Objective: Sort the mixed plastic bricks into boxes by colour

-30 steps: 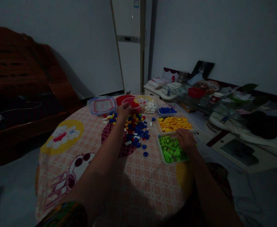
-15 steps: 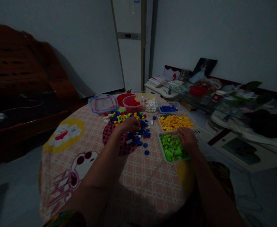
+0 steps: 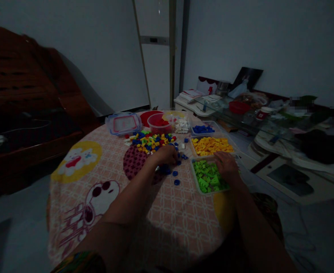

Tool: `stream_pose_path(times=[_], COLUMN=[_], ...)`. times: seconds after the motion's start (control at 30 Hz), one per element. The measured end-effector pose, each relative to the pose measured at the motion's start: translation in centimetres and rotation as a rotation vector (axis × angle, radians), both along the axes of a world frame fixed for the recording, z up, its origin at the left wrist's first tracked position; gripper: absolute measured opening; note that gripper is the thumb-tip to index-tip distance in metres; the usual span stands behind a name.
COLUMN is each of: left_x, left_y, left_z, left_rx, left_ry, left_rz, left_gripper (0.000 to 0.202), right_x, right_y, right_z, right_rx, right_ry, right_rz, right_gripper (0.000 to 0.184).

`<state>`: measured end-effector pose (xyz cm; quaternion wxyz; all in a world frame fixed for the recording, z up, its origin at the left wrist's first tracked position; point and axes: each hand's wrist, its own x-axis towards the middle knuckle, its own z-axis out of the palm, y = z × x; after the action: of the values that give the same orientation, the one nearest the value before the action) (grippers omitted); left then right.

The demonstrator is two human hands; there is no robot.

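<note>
My left hand (image 3: 167, 154) is over the near side of a mixed pile of toy bricks (image 3: 148, 141), among blue bricks (image 3: 164, 169). Its fingers are bent down and drawn together; whatever they hold is hidden. Two round blue pieces (image 3: 177, 182) lie on the cloth just in front. My right hand (image 3: 226, 165) rests at the right end of a clear box of green bricks (image 3: 207, 176), fingers apart near the rim it shares with a box of yellow bricks (image 3: 211, 146). I see no brick in that hand.
Farther back stand a box of blue bricks (image 3: 203, 129), white bricks (image 3: 181, 125) and a round tub (image 3: 159, 127) with red bricks. A clear lid (image 3: 124, 124) lies at the back left. A patterned cloth (image 3: 167, 216) covers the round table. A cluttered glass stand (image 3: 226, 108) is at right.
My left hand has moved right and slightly towards me, from the middle of the pile to the blue bricks. My right hand has stayed at the boxes.
</note>
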<state>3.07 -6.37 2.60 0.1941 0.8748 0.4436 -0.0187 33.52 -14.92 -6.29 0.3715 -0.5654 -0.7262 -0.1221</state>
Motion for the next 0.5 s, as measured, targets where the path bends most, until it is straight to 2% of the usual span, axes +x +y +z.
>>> stream_pose_path(times=[0.3, 0.4, 0.5], left_x=[1.2, 1.2, 0.5], left_y=[-0.8, -0.8, 0.0], left_z=[0.2, 0.0, -0.5], left_rx=[0.083, 0.091, 0.051], left_ry=[0.169, 0.132, -0.015], left_rz=[-0.007, -0.009, -0.016], left_gripper=[0.03, 0.022, 0.014], right_x=[0.2, 0.1, 0.0], right_y=[0.0, 0.0, -0.1], right_z=[0.2, 0.2, 0.2], right_rx=[-0.011, -0.005, 0.0], right_ry=[-0.031, -0.038, -0.035], right_rz=[-0.008, -0.017, -0.013], right_gripper=[0.033, 0.033, 0.033])
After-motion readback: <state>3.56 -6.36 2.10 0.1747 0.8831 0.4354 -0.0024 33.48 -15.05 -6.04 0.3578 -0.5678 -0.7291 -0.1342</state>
